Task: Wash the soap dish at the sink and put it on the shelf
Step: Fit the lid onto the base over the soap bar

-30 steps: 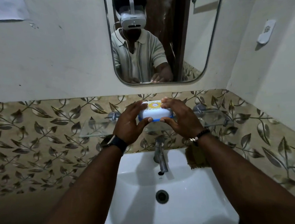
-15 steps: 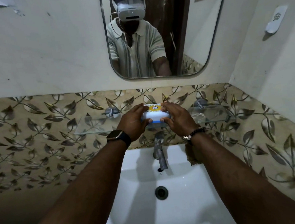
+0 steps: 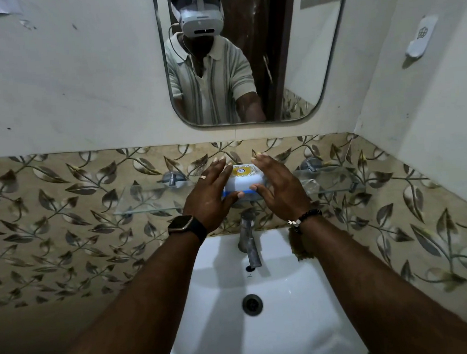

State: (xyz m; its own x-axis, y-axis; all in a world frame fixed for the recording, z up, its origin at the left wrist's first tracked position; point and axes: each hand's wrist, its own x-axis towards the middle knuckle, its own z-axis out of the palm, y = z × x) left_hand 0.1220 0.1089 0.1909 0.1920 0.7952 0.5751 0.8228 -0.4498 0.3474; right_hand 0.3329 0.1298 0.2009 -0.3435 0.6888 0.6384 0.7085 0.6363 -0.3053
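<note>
Flanking soap dish (image 3: pixel 243 180) on shelf (image 3: pixel 150 196) | left hand (image 3: pixel 208 195), right hand (image 3: pixel 281 190) grip wide, thumbs touching | label (image 3: pixel 241 171) seems illegible

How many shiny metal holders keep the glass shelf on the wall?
2. One metal holder sits left of the left hand, the other right of the right hand. The hands cover the middle of the glass shelf, so another could hide there.

White, blue-rimmed soap dish (image 3: pixel 243 180) sits on glass shelf (image 3: pixel 150 200).

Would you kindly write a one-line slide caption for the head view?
Left hand and right hand flank the soap dish on the glass shelf above the sink.
</note>
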